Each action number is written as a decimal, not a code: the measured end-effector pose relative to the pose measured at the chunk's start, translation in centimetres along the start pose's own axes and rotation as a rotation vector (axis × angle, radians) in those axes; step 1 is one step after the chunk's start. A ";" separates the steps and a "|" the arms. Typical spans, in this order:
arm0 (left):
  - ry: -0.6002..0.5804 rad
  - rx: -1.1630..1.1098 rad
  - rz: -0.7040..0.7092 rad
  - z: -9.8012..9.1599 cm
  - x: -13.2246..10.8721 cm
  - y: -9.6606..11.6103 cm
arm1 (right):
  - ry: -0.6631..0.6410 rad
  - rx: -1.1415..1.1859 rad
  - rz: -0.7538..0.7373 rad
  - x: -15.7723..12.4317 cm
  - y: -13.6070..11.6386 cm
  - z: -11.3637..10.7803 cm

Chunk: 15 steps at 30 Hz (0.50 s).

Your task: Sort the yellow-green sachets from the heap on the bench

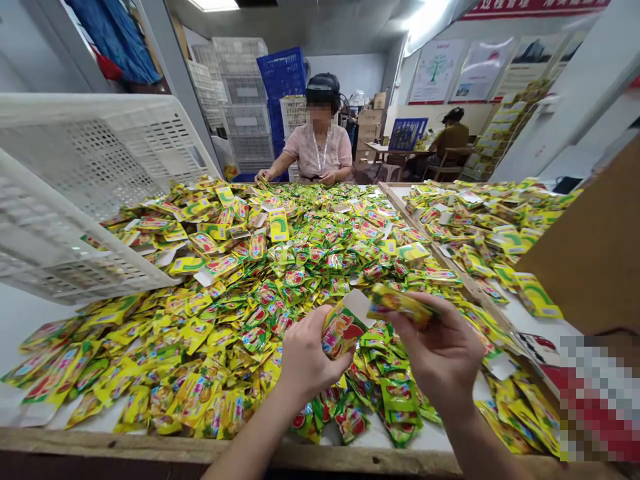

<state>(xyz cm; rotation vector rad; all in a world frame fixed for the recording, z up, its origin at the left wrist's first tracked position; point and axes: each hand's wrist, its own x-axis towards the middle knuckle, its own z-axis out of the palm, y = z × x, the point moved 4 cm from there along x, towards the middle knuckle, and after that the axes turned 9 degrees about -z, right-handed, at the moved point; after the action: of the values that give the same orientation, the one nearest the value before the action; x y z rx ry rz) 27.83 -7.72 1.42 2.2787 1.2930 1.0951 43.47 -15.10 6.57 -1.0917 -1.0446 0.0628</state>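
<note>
My left hand point(310, 357) is closed round a small yellow and green candy box point(344, 328) with its white flap point(358, 305) standing open. Just right of the flap, my right hand point(440, 347) pinches a few shiny candy packets point(403, 305), held close to the box opening. Whether the packets touch the flap I cannot tell. Below and around both hands lies a wide heap of loose sachets, yellow ones point(200, 380) to the left and green ones with red fruit pictures point(350, 420) beneath the hands.
A white plastic crate point(100, 133) tilts over the table's left side. Small boxes point(205, 240) pile up behind the sachets. A wooden divider point(450, 267) runs along the right, beside a brown carton point(590, 247). Across the table sits a co-worker point(320, 150); another person point(453, 140) sits farther back.
</note>
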 end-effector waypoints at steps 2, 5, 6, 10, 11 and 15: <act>0.046 -0.024 0.052 0.2 -0.2 -0.1 | -0.255 -0.075 0.007 0.6 -0.2 0.7; 0.110 -0.001 0.143 0.2 -0.7 -0.3 | -0.559 -0.180 0.037 1.3 0.2 1.4; 0.122 0.020 0.171 0.3 -1.0 -0.4 | -0.621 -0.200 0.020 1.4 0.3 1.6; 0.098 0.048 0.219 0.7 -1.6 -0.9 | -0.764 -0.194 0.042 1.5 0.4 2.4; 0.090 0.038 0.213 0.8 -1.6 -1.0 | -0.780 -0.167 0.100 1.5 0.6 2.6; 0.110 -0.003 0.153 0.7 -1.6 -1.4 | -0.715 -0.118 0.257 1.6 1.3 2.8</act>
<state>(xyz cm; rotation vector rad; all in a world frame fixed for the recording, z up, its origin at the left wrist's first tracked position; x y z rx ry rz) 27.01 -8.23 -0.64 2.3778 1.1703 1.2891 42.96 -11.69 6.83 -1.3446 -1.5452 0.6428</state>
